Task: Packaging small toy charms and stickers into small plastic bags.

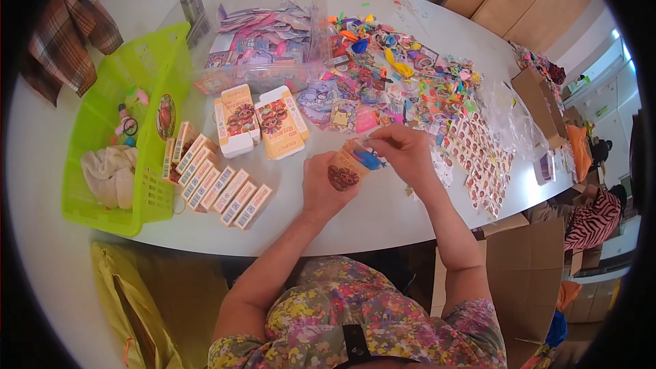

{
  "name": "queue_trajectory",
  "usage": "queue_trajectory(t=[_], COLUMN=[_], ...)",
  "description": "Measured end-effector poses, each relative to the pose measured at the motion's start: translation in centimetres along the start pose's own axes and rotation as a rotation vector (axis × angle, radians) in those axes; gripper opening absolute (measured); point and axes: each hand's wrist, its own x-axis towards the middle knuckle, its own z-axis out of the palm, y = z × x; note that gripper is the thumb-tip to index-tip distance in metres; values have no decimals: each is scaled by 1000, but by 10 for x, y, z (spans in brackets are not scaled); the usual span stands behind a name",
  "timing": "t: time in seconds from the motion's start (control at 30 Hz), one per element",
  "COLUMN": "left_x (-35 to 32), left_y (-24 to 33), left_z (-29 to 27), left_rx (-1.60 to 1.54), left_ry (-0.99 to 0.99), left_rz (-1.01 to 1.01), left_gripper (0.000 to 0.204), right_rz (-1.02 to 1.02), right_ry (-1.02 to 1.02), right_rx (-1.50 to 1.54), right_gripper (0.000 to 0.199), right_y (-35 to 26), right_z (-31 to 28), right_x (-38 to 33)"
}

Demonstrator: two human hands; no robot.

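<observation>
Tabletop (294, 225): white, curved, ran beneath the fingers (391, 134).
Left hand (322, 181): angled inward, fingers clamped around the carton (350, 164).
Right hand (405, 150): arched, fingers bunched at the carton's top; their grip could not be told.
Carton: orange, cartoon-printed, tilted between both hands' fingers.
Small cartons (224, 188): stood left of the fingers.
Trinkets (400, 61): lay heaped beyond the fingers.

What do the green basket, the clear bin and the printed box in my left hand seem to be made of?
The green basket: likely smooth plastic, given its moulded slots. The clear bin: probably glossy rigid plastic, see-through with reflections. The printed box: perhaps smooth card, from its stiff-looking panel.
</observation>
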Motion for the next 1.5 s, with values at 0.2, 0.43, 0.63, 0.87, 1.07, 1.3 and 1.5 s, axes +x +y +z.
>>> queue_trajectory(t=[0.2,0.43,0.63,0.87,1.07,1.3,1.5], left_x=[0,0,2,0,0,1,0], left_y=[1,1,2,-1,-2,-2,1], left_z=[0,-1,-1,-1,-1,1,0], left_rx=[3,-46,-8,-21,-92,-62,-60], left_ry=[24,-2,-25,12,28,37,34], left_rz=[-4,28,37,22,13,28,12], left_gripper=[68,65,66,68,65,66,68], right_rz=[26,-106,-252,-343,-268,-448,-423], right_ry=[10,9,-121,-180,-32,154,127], right_rx=[171,-148,-274,-395,-260,-226,-405], right_gripper=[14,12,15,32,28,21,24], right_y=[-7,-2,-16,-13,-7,-8,1], right_z=[-2,-6,-6,-6,5,14,16], right_x=[-3,-2,2,-3,-7,-13,-25])
